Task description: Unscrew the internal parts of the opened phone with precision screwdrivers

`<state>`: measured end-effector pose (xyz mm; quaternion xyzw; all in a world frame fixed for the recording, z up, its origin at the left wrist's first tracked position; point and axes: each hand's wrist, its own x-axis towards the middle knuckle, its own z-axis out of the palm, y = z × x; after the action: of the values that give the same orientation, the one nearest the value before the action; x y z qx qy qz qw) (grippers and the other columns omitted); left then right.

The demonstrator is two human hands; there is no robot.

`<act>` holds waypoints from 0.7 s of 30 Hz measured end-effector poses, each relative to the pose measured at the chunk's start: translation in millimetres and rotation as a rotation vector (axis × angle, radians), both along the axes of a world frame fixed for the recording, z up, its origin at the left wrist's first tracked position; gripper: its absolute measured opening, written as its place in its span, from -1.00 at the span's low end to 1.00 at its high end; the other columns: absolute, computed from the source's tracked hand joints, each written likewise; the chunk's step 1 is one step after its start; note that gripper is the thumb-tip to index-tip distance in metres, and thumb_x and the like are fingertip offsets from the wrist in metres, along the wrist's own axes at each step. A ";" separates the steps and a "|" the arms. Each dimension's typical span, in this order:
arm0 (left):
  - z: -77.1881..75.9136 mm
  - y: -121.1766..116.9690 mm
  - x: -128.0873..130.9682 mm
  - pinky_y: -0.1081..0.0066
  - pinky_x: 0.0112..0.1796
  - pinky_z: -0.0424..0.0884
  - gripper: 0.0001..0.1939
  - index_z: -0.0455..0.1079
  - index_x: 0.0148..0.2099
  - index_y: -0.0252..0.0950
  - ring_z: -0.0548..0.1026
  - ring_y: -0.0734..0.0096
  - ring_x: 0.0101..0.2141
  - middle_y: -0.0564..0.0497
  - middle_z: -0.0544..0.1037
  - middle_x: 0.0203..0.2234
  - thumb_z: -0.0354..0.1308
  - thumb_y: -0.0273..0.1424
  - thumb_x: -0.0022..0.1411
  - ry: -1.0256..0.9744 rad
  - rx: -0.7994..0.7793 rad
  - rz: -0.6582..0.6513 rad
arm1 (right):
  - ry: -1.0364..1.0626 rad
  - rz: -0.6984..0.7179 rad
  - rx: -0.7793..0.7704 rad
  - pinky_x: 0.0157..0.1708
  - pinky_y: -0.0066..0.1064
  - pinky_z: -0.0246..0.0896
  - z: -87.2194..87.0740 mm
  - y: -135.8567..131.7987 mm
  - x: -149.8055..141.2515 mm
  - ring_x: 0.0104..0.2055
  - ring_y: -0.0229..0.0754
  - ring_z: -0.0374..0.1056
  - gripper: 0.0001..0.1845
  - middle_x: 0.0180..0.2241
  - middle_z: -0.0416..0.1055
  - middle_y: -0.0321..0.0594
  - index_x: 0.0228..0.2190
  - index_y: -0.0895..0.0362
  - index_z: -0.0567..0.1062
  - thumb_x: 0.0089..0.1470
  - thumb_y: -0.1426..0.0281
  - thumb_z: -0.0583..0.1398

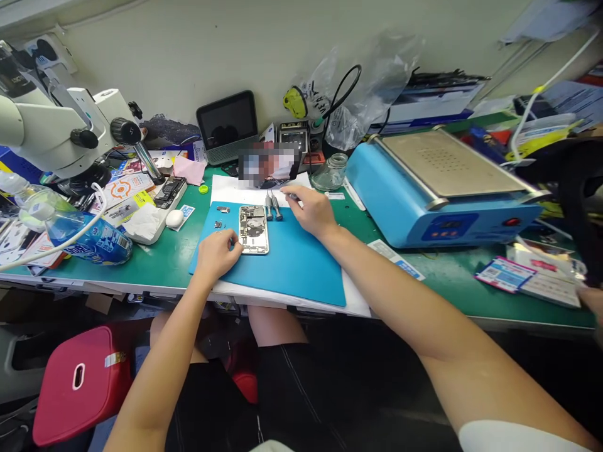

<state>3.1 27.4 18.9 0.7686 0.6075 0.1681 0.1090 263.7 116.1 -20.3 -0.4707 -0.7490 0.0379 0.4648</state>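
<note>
An opened smartphone (253, 230), its inner parts exposed, lies on a blue work mat (292, 270). My left hand (219, 252) rests on the mat at the phone's lower left edge, fingers curled in; whether anything is between them is hidden. Just right of the phone, two grey screwdrivers (272, 206) lie side by side. Beyond and right of these, my right hand (313, 210) pinches a small grey tool (293, 196), mostly covered by the fingers. Small phone parts (223, 209) sit on the mat's upper left, above my left hand.
A blue heating plate machine (400, 207) stands at the right, with a glass jar (332, 172) beside it. At left are a microscope (51, 135), a blue-labelled bottle (89, 235) and cluttered boxes. A small dark-screened device (228, 125) stands against the wall.
</note>
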 end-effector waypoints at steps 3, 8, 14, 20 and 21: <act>0.3 0.7 0.0 0.37 -0.36 0.18 -0.87 0.46 -0.28 -0.21 0.46 0.30 -0.33 0.02 0.54 -0.42 0.09 -0.37 0.28 0.001 0.002 0.001 | 0.022 -0.015 -0.022 -0.10 -0.21 0.51 2.6 0.1 1.7 -0.14 -0.05 0.58 -0.72 -0.08 0.62 -0.09 -0.10 0.10 0.54 0.27 0.36 0.08; -0.3 0.4 -0.3 0.37 -0.36 0.17 -0.87 0.45 -0.29 -0.21 0.45 0.31 -0.34 0.03 0.54 -0.43 0.08 -0.36 0.28 0.005 0.008 0.001 | 0.037 -0.019 -0.055 -0.09 -0.22 0.50 6.2 1.4 4.1 -0.12 -0.04 0.57 -0.72 -0.08 0.61 -0.08 -0.11 0.12 0.54 0.26 0.34 0.09; 0.1 -0.3 -0.1 0.38 -0.36 0.16 -0.87 0.45 -0.28 -0.20 0.45 0.32 -0.35 0.04 0.52 -0.45 0.08 -0.35 0.27 0.013 0.002 0.013 | -0.038 0.047 -0.125 -0.11 -0.21 0.47 3.2 4.3 1.7 -0.13 -0.02 0.55 -0.71 -0.08 0.62 -0.10 -0.10 0.11 0.55 0.21 0.29 0.15; 2.5 -0.8 0.7 0.39 -0.35 0.16 -0.87 0.45 -0.28 -0.21 0.44 0.33 -0.35 0.04 0.51 -0.45 0.08 -0.36 0.27 0.022 0.002 0.011 | -0.123 0.093 -0.177 -0.08 -0.16 0.42 -0.1 6.1 0.7 -0.08 0.04 0.51 -0.69 -0.10 0.62 -0.09 -0.09 0.10 0.58 0.20 0.27 0.16; 2.6 -0.8 0.7 0.39 -0.35 0.16 -0.87 0.45 -0.28 -0.21 0.44 0.33 -0.35 0.04 0.51 -0.45 0.08 -0.37 0.27 0.023 0.002 0.011 | -0.133 0.098 -0.182 -0.08 -0.15 0.41 -0.6 6.6 1.0 -0.08 0.04 0.50 -0.69 -0.11 0.62 -0.08 -0.09 0.10 0.58 0.19 0.28 0.16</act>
<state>3.8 26.7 21.5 0.7674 0.6125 0.1607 0.1004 264.7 122.7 -20.9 -0.4754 -0.7937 0.0969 0.3669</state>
